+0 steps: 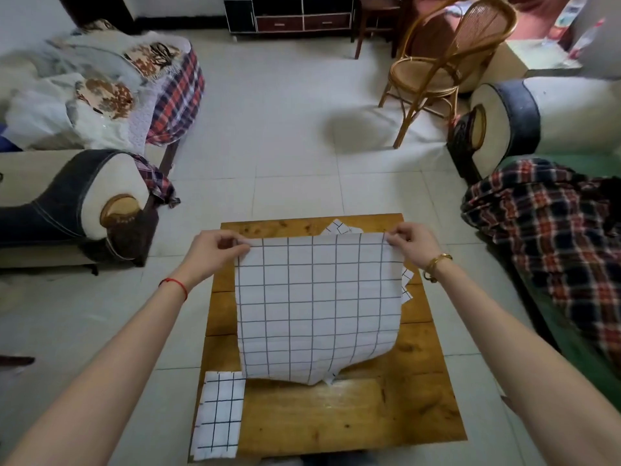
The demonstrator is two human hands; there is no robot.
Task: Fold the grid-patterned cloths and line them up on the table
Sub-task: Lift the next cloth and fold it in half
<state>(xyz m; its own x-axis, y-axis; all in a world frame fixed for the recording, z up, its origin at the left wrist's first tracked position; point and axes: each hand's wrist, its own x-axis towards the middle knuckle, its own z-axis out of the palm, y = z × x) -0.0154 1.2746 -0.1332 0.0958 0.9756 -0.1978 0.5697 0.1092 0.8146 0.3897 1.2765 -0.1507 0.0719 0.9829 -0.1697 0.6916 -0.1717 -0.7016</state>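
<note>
Left hand pinches top-left corner of cloth, right hand pinches top-right — cloth hangs over table centre. Keep top edge taut, match corners before creasing. Count: one folded cloth at 7 o'clock, one held, more — number unclear — peeking at 1 o'clock.

Soft even daylight, faint shadows, wide-angle bending at edges, slight overall blur.
</note>
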